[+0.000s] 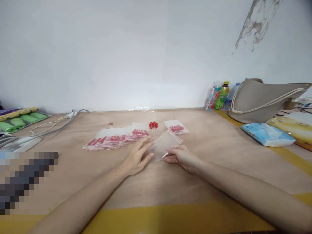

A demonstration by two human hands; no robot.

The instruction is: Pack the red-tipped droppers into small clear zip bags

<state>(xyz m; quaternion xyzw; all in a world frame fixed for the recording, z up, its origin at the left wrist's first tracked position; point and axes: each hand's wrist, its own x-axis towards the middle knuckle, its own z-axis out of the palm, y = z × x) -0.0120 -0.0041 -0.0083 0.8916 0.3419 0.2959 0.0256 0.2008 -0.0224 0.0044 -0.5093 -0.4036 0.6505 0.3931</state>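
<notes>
A clear zip bag (165, 143) lies slanted between my hands; I see no red pieces in it. My right hand (181, 157) pinches its near right edge between thumb and fingers. My left hand (138, 157) reaches to the bag's left side, fingers stretched and thumb apart; whether the fingertips touch the film I cannot tell. Just beyond stands out a small group of red-topped pieces (153, 124) with thin clear stems, like droppers. A row of filled zip bags (114, 138) with red-topped pieces overlaps to the left. Another filled bag (176, 127) lies behind the held one.
The brown-covered table (146, 191) has yellow tape along its edges. Bottles (221, 96), a grey bag (260, 100) and a blue tissue pack (268, 134) stand or lie at right. Cables (65, 122) and green rolls (26, 120) are at left, behind a blurred-out patch.
</notes>
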